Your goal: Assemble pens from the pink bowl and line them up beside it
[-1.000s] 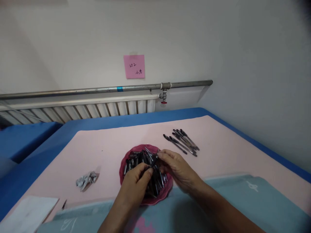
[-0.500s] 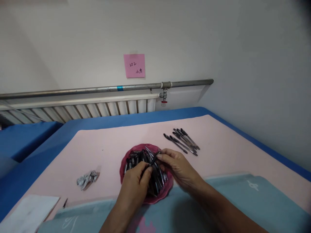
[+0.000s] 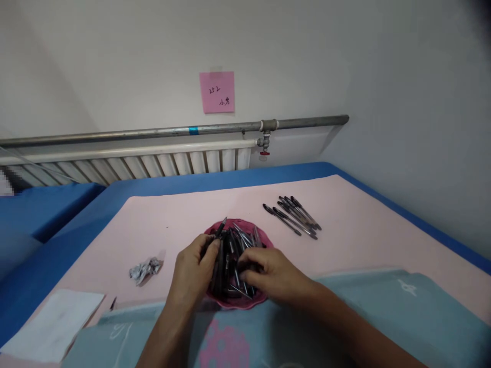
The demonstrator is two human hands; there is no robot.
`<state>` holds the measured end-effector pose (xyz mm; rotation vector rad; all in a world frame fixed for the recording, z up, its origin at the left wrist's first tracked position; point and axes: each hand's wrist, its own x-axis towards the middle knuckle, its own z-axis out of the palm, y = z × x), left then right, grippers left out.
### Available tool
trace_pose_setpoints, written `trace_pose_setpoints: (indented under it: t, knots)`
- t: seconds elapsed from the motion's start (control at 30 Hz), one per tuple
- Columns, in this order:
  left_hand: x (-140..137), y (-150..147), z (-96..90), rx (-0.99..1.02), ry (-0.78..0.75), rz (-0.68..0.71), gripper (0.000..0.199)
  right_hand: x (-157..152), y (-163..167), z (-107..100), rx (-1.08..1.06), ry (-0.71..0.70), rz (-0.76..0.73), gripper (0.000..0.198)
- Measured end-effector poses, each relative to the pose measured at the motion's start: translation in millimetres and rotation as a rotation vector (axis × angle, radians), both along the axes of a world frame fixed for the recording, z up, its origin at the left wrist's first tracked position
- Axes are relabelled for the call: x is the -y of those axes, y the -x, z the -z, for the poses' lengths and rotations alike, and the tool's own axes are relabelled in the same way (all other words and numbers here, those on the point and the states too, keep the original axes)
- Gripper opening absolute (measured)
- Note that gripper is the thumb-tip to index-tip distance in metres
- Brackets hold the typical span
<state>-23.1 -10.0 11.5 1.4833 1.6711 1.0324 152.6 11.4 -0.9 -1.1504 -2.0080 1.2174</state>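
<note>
A round pink basket (image 3: 245, 305) stands in front of me, full of pen parts (image 3: 230, 255): black caps and grips, clear barrels. Over its left side, my left hand (image 3: 195, 266) pinches a black pen piece (image 3: 221, 227) whose pointed tip sticks up past the fingers. My right hand (image 3: 270, 271) is down inside the basket's right half, fingers curled among the parts. What those fingers grip, if anything, is hidden. Several capped black pens (image 3: 293, 217) lie side by side on the pink sheet, beyond the basket to the right.
Left of the basket lie a crumpled grey wad (image 3: 146, 270), a white paper (image 3: 53, 324) and a small dark piece (image 3: 112, 303). A teal cloth (image 3: 368, 301) covers the near edge of the pink sheet (image 3: 192, 204). A radiator (image 3: 169, 161) and pipe run along the wall.
My hands were together over the basket on a dark pen part. Now they are apart: the left moved left with a pen piece, the right went down into the basket. The view tilted slightly.
</note>
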Motion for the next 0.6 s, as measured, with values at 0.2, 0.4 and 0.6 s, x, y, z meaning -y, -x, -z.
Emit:
trace_pose_setpoints:
  t: [0.2,0.4,0.6]
  knots:
    - [-0.4,6.0,-1.1,-0.041,-0.023,-0.036,0.026,-2.3,-0.8,5.8,0.324,-0.365,-0.164,0.020]
    - [-2.9,20.4,-1.6,-0.042,-0.050,-0.135,0.030,-3.8,2.8,11.2,0.322,-0.457,-0.087,0.022]
    - [-4.0,21.6,-0.4,-0.064,-0.058,-0.133,0.027,0.5,24.0,11.9,0.466,-0.573,-0.281,0.039]
